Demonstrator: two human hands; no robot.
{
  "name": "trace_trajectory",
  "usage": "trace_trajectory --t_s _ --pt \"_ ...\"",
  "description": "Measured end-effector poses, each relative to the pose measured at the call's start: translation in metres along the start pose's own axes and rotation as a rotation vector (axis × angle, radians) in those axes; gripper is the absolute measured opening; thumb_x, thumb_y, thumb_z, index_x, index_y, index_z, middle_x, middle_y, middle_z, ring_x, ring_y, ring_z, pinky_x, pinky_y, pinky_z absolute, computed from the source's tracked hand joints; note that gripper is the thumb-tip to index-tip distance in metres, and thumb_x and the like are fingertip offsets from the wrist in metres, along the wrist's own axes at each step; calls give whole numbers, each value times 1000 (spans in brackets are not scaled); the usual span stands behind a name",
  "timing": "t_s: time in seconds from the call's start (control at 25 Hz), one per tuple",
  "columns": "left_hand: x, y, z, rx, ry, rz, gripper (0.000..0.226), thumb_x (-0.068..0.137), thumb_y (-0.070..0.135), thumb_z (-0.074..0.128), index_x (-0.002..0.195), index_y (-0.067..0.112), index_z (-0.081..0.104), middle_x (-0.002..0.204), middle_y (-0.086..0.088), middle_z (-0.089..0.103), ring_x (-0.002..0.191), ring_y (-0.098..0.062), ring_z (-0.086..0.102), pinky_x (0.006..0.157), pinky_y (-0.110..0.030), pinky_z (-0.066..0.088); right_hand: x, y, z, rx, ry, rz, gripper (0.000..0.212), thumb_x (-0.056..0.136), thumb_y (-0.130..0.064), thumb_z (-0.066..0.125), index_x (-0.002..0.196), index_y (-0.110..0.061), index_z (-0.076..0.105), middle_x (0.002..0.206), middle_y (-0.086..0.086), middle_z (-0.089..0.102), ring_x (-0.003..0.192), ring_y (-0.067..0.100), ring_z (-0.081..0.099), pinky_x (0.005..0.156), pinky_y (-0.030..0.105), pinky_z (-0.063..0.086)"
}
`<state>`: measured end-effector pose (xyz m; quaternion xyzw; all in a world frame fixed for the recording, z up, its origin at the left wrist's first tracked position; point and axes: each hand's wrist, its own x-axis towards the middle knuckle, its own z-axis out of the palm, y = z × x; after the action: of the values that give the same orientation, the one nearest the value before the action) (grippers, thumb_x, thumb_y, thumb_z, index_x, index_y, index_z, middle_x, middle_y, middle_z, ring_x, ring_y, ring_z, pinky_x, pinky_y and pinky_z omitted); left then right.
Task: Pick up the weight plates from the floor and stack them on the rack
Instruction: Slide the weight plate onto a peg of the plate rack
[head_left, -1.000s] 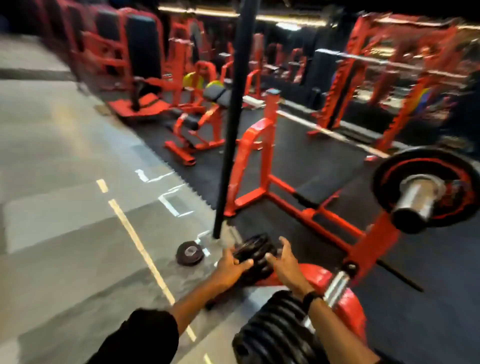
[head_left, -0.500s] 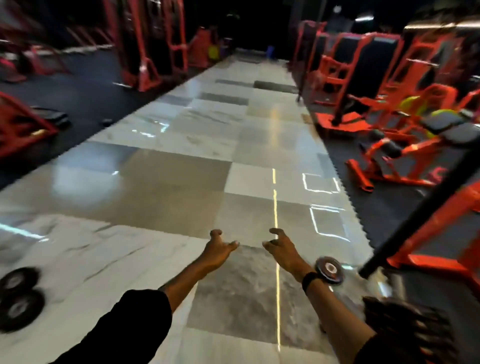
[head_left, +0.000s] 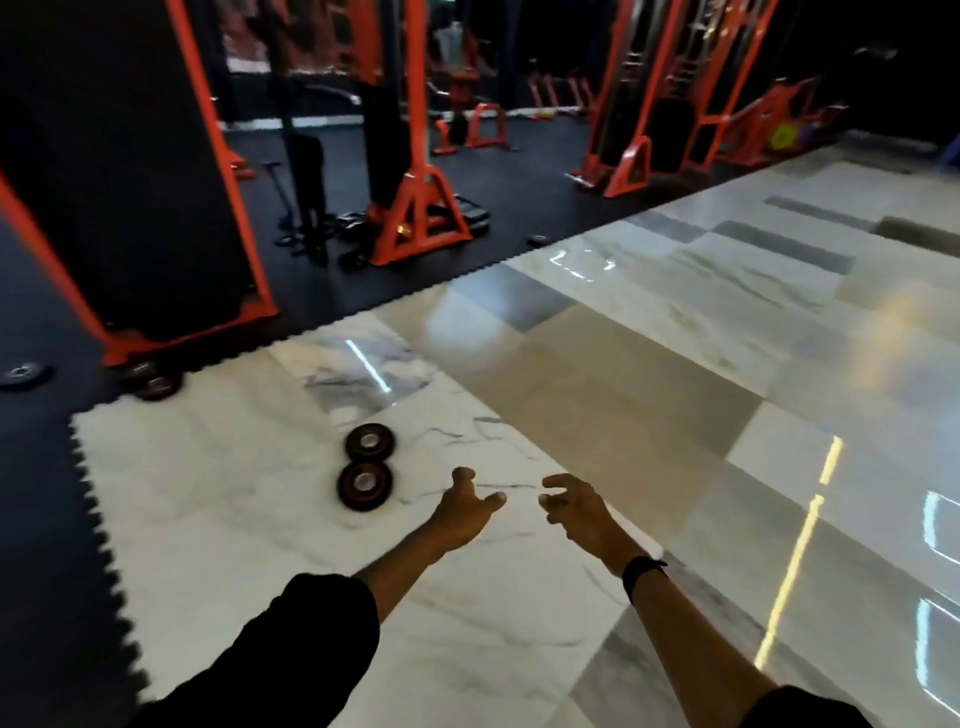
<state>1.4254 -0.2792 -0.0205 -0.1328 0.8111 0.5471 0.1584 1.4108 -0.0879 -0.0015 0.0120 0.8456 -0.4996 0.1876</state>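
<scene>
Nearest, two black sleeves frame the view, and a dark wristband (head_left: 643, 570) sits on the right forearm. The left hand (head_left: 464, 512) and the right hand (head_left: 581, 512) reach out over the white marble tile floor (head_left: 519, 623), fingers loosely spread, holding nothing. Just beyond and left of the left hand, two small weight plates (head_left: 366, 465) lie flat, touching each other. Farther left, two more plates (head_left: 153, 382) rest at the foot of an orange machine frame (head_left: 249, 270), and a single plate (head_left: 21, 373) lies on the black rubber mat (head_left: 47, 519). Behind stand other orange machines (head_left: 421, 208).
</scene>
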Motion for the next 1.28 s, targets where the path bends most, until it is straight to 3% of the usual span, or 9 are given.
trace_trajectory --t_s 0.12,0.32,0.48,0.64,0.72,0.8,0.92,1.04,1.28 --pt "12 -40 -62 -77 118 -96 65 94 34 61 144 11 27 145 -16 42 129 -29 46 105 -34 38 50 -36 57 -77 -153 -34 23 94 -13 59 116 -7 54 87 10 58 70 16 53 47 8 36" --pt "33 -91 -132 -166 262 -242 69 94 33 61 148 9 25 146 -17 41 133 -28 43 106 -32 35 129 -81 134 -206 -346 -103 27 96 -17 57 120 -6 54 98 13 60 80 17 56 50 6 40" --pt "94 -94 -184 -182 332 -270 59 94 32 61 139 8 32 136 -18 50 121 -25 50 96 -29 39 205 -117 169 -250 -455 -149 27 96 -18 57 121 -7 54 98 11 61 83 18 58 52 8 41" --pt "165 -71 -226 -180 358 -292 61 92 31 64 140 8 33 134 -19 51 120 -28 52 93 -28 40 290 -155 158 -226 -419 -127 29 96 -16 56 122 -3 54 101 11 59 88 22 58 50 8 42" --pt "202 -62 -243 -148 349 -294 56 91 29 66 135 9 37 123 -19 56 105 -24 55 84 -27 41 333 -170 146 -190 -406 -149 25 97 -14 55 119 -4 54 100 11 58 81 18 58 48 8 42" --pt "238 -60 -260 -179 394 -312 45 90 26 67 124 10 43 109 -20 59 90 -22 53 77 -26 40 379 -175 140 -176 -382 -80 21 96 -12 55 116 -5 56 97 13 59 70 16 57 47 17 40" --pt "261 -62 -273 -200 422 -364 40 90 29 67 119 11 46 101 -13 56 86 -21 53 76 -27 42 417 -172 148 -173 -339 17 15 94 -14 56 108 -10 58 89 12 60 64 18 56 51 22 34" --pt "289 -73 -291 -194 366 -409 44 91 33 66 123 9 47 100 -8 56 89 -18 53 75 -24 41 454 -175 172 -201 -468 101 18 92 -18 58 108 -12 58 85 7 60 67 18 56 52 23 33" --pt "379 -110 -342 -178 324 -501 39 91 29 66 120 8 51 81 0 57 68 -8 53 56 -17 41 542 -182 236 -239 -528 152 19 93 -20 57 110 -13 58 95 7 62 70 16 56 49 21 35"
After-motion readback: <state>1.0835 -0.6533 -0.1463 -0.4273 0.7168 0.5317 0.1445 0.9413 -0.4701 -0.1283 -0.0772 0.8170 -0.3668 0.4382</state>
